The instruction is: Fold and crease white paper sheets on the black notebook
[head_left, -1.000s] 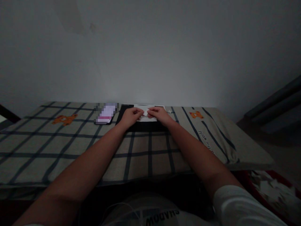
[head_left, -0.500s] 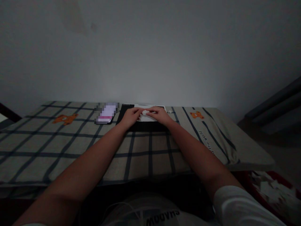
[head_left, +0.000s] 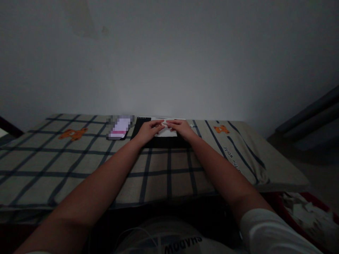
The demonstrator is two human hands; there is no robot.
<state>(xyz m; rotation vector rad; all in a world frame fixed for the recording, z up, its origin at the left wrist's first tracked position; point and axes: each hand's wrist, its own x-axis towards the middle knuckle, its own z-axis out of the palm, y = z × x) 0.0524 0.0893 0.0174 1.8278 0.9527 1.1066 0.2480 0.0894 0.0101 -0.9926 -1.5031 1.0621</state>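
A small white piece of paper (head_left: 167, 132) lies on a black mat (head_left: 161, 141) at the far side of the table, close to the wall. My left hand (head_left: 148, 129) rests on the paper's left part, fingers stretched flat and pressing down. On its right part lies my right hand (head_left: 180, 127), fingers likewise flat, the fingertips of both hands almost meeting over the middle. Much of the paper is hidden under my fingers.
The table carries a checked cloth (head_left: 79, 158) with orange bear prints. A phone with a lit screen (head_left: 119, 127) lies left of the mat. At lower right a red bin (head_left: 304, 215) holds white paper scraps. A plain wall rises right behind the table.
My fingers have gone from pinching the paper near its middle to lying flat on it. The paper looks flatter; both hands have shifted only slightly.
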